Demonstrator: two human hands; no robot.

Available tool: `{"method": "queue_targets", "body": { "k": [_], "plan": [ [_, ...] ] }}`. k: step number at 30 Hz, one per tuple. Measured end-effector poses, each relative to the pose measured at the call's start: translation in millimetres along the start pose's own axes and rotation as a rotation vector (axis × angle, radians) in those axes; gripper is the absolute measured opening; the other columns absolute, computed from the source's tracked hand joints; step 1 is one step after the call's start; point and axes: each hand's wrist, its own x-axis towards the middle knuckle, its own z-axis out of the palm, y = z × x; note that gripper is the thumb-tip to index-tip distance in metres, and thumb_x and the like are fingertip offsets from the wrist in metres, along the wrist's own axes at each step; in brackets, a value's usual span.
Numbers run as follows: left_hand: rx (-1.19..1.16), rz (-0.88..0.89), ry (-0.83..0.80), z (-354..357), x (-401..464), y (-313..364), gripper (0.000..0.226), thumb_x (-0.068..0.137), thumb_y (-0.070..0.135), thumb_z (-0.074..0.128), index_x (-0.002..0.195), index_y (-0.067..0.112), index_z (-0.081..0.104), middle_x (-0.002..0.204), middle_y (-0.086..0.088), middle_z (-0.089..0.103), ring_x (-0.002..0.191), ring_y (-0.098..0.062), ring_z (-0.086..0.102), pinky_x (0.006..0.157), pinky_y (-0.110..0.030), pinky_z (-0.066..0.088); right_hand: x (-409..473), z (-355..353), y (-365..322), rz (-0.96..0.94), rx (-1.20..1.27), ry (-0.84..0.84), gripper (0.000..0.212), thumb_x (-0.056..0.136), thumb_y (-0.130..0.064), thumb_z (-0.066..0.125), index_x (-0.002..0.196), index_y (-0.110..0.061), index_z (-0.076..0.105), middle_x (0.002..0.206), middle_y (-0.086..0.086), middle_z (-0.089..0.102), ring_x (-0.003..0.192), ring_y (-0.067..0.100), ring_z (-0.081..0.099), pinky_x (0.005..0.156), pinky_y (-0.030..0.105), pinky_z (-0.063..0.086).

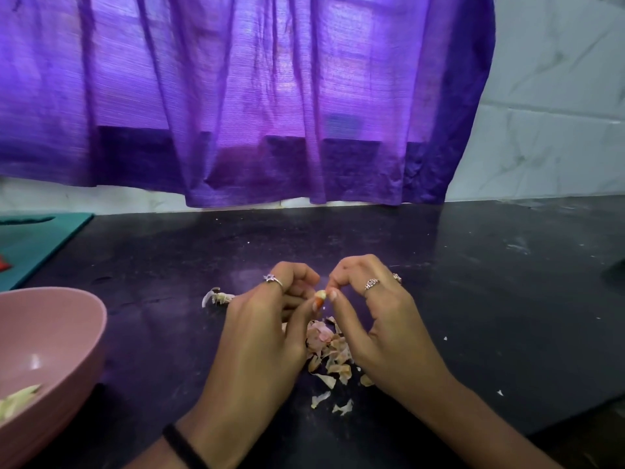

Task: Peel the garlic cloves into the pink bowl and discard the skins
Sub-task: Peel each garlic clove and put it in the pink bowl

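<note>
- The pink bowl (50, 350) sits at the near left edge of the worktop (473, 282), partly cut off by the picture; a few pale peeled cloves (17, 399) lie in its bottom.
- A loose heap of papery, tan-pink garlic skins (329, 353) lies on the dark worktop near the front edge, between and under the 2 wrists, with a few scraps strewn closer in.
- The left hand (267, 319), with a ring on 1 finger and a dark band at the wrist, is curled nearly closed and pinches 1 garlic clove (320, 296) at its fingertips.
- The clove is small, pale cream at the top and orange-pink lower down, held above the skin heap.
- The right hand (375, 316), wearing 2 rings, is curled too, its thumb and forefinger nipping the same clove from the other side.
- Just left of the left hand lies a garlic remnant (216, 297) with whitish skin.
- A teal board (33, 245) lies at the far left edge.
- A purple curtain (253, 96) hangs behind the worktop's back edge.
</note>
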Motion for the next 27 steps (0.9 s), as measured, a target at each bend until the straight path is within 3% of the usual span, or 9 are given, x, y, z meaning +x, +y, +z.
{"method": "queue_targets", "body": {
  "k": [8,12,20,27],
  "plan": [
    [0.062,0.101,-0.059,-1.5,-0.2,-1.0,0.041,0.084,0.001,0.067,0.093,0.039,0.056,0.082,0.017,0.065,0.084,0.001,0.065,0.069,-0.010,0.051,0.5,-1.9,2.4,-0.013,0.031,-0.032,0.010,0.092,-0.024,0.044,0.090,-0.022,0.053,0.098,-0.017,0.048,0.093,0.011,0.054,0.082,0.038,0.047],
    [0.052,0.139,-0.103,-1.6,0.5,-1.8,0.039,0.086,0.000,0.065,0.094,0.036,0.054,0.084,0.013,0.064,0.080,-0.004,0.066,0.066,-0.020,0.054,-0.8,-3.5,2.1,0.054,0.082,-0.061,0.012,0.092,-0.029,0.042,0.088,-0.023,0.051,0.098,-0.015,0.048,0.095,0.014,0.053,0.081,0.035,0.047],
    [-0.002,0.139,-0.150,-2.0,0.3,-2.5,0.028,0.088,0.005,0.060,0.092,0.032,0.051,0.088,0.012,0.063,0.080,-0.009,0.066,0.065,-0.027,0.054,-0.9,-5.6,0.9,0.114,0.224,-0.072,0.009,0.091,-0.012,0.050,0.084,-0.011,0.055,0.096,-0.004,0.051,0.088,0.005,0.053,0.073,0.005,0.041],
    [0.004,0.158,-0.152,-2.9,0.8,-3.9,0.025,0.087,0.005,0.060,0.092,0.028,0.052,0.092,0.012,0.064,0.081,-0.002,0.066,0.069,-0.018,0.053,-0.9,-4.4,3.4,0.173,0.314,-0.088,0.010,0.090,-0.015,0.049,0.082,-0.013,0.056,0.095,-0.012,0.049,0.091,0.008,0.054,0.070,0.014,0.048]
  ]
}}
